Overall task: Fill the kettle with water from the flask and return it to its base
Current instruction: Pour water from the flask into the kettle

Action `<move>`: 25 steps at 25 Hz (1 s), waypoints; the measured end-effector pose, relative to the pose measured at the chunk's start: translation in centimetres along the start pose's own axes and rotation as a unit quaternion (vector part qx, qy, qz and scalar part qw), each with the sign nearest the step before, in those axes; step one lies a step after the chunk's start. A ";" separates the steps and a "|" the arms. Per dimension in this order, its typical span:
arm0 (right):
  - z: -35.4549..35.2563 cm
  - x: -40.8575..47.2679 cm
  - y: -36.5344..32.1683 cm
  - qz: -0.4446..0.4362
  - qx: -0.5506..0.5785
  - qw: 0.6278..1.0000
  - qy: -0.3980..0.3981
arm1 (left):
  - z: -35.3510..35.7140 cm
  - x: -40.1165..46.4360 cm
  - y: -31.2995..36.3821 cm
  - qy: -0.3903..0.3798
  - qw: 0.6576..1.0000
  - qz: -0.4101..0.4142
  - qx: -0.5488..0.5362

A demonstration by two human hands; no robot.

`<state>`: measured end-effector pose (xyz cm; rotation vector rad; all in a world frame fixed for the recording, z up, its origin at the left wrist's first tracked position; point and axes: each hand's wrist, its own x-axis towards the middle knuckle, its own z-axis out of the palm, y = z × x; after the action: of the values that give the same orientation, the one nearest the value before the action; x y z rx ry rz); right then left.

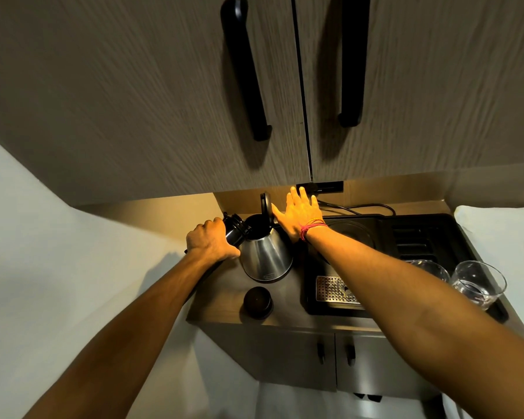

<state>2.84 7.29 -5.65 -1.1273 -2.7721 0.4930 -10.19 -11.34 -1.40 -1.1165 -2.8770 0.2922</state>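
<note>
A steel kettle (265, 258) stands on the wooden counter (218, 300), its black lid (266, 204) swung up and the mouth open. My left hand (211, 240) grips a dark flask (235, 229), tilted so its neck rests at the kettle's rim. My right hand (298, 213) has its fingers spread, the thumb against the raised lid near the handle. The round kettle base (350, 234) sits to the right on a black tray (430, 237). The flask's dark cap (257, 301) lies on the counter in front of the kettle.
Two empty glasses (478, 284) stand on the tray's right side, and a perforated metal drip grid (335, 290) sits at its front. A power cord (366, 207) runs along the back wall. Upper cabinet doors with black handles (245, 71) hang overhead.
</note>
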 end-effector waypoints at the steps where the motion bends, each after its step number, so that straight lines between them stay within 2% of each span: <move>1: 0.0 0.0 0.0 0.000 0.001 1.000 0.000 | 0.1 0.0 0.1 0.004 1.000 -0.001 -0.010; 6: -0.2 -0.2 -0.1 -0.007 -0.014 1.000 -0.010 | 0.8 0.0 0.3 0.048 0.992 -0.005 -0.120; 9: -0.1 -0.3 -0.1 -0.028 -0.044 0.998 -0.023 | 1.5 -0.3 0.0 0.069 0.973 -0.029 -0.219; 11: -0.2 -0.4 -0.2 -0.025 -0.032 0.999 -0.020 | 2.5 -0.6 -0.6 0.088 0.941 -0.067 -0.321; 15: -0.2 -0.3 -0.5 -0.064 -0.066 0.995 -0.036 | 5.2 -1.4 -1.6 0.138 0.844 -0.138 -0.500; 18: -0.3 0.0 -1.1 -0.088 -0.089 0.991 -0.046 | 7.1 -2.1 -2.0 0.168 0.813 -0.160 -0.534; 21: -0.1 0.3 -2.0 -0.098 -0.108 0.988 -0.051 | 7.9 -2.3 -2.4 0.179 0.805 -0.170 -0.539; 25: 0.8 0.7 -3.5 -0.091 -0.077 0.992 -0.043 | 7.9 -2.7 -3.8 0.186 0.804 -0.164 -0.541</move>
<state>-0.15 5.22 -5.27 -0.8865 -2.9950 0.3212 -11.61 -17.15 -8.39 -0.5185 -2.6583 -1.5508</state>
